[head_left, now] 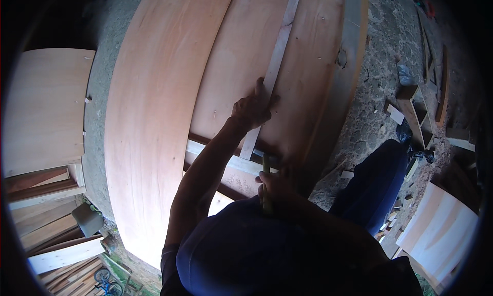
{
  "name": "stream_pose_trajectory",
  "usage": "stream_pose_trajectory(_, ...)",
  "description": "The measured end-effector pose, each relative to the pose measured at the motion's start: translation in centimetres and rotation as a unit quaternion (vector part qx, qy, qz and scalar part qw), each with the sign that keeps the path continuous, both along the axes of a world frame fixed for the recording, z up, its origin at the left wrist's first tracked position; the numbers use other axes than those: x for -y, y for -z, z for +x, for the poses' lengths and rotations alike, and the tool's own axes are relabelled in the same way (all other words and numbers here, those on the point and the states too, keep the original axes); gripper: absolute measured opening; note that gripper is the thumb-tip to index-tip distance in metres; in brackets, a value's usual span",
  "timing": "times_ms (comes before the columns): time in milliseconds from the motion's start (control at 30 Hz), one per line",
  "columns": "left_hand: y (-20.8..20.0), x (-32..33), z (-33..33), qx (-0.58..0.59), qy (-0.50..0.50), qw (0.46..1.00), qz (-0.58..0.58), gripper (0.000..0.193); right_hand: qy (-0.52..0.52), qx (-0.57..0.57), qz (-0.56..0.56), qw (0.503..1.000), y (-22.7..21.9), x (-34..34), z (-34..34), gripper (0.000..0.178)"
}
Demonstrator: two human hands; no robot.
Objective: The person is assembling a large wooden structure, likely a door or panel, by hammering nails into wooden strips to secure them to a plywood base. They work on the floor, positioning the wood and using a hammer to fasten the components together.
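My left hand (251, 111) reaches out over a plywood panel (215, 85) and lies on a narrow pale wooden strip (281, 41). Its fingers come down on both sides of the strip, holding it against the panel. Closer to my body, my right hand (277, 187) is closed around a yellow-green handle (266, 165) that points away from me. What tool the handle belongs to cannot be made out in the shade. The strip's near end meets a pale crosswise wooden bar (241, 165) just beyond the right hand.
A large, lighter plywood sheet (149, 100) covers the left part of the work. A thicker board (345, 65) edges the right. My blue trouser leg (372, 185) stands on rough ground among wood scraps. Stacked boards (51, 229) lie at far left, a curved panel (436, 229) at right.
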State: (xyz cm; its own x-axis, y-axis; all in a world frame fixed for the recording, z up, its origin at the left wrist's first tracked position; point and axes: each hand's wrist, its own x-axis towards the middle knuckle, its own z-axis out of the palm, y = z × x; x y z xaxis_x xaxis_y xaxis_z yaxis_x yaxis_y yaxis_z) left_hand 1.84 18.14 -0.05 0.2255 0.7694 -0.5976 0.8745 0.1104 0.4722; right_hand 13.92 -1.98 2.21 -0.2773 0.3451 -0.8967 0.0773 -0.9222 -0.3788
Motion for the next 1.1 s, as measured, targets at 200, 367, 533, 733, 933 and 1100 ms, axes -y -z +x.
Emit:
stream_pose_trajectory(200, -0.2, 0.4, 1.0, -0.032, -0.049, 0.998, 0.005, 0.089, 0.130, -0.066, 0.120, 0.982, -3.5, -3.4, 5.9, 0.026)
stream_pose_trajectory(367, 3.5, 1.0, -0.8, -0.026, -0.003, 0.998, 0.051, 0.100, 0.209, 0.253, 0.210, 0.921, -0.3, -12.3, 15.2, 0.021)
stream_pose_trajectory(533, 1.1, 2.0, 1.2, -0.003, -0.087, 0.992, 0.096, 0.092, 0.109, 0.562, 0.245, 0.783, 7.3, -14.7, 30.4, 0.037)
stream_pose_trajectory(733, 3.7, 6.3, -3.4, 0.107, -0.153, 0.934, 0.305, 0.064, 0.156, 0.546, 0.194, 0.800, 13.2, -17.1, 38.0, 0.039)
stream_pose_trajectory(933, 2.0, 9.8, -3.5, 0.139, -0.216, 0.915, 0.310, 0.047, 0.078, 0.585, 0.252, 0.767, 14.6, -23.9, 37.5, 0.052)
stream_pose_trajectory(1100, 0.3, 12.0, -3.9, 0.168, -0.237, 0.916, 0.278, 0.046, 0.048, 0.624, 0.250, 0.739, 16.4, -25.4, 36.9, 0.060)
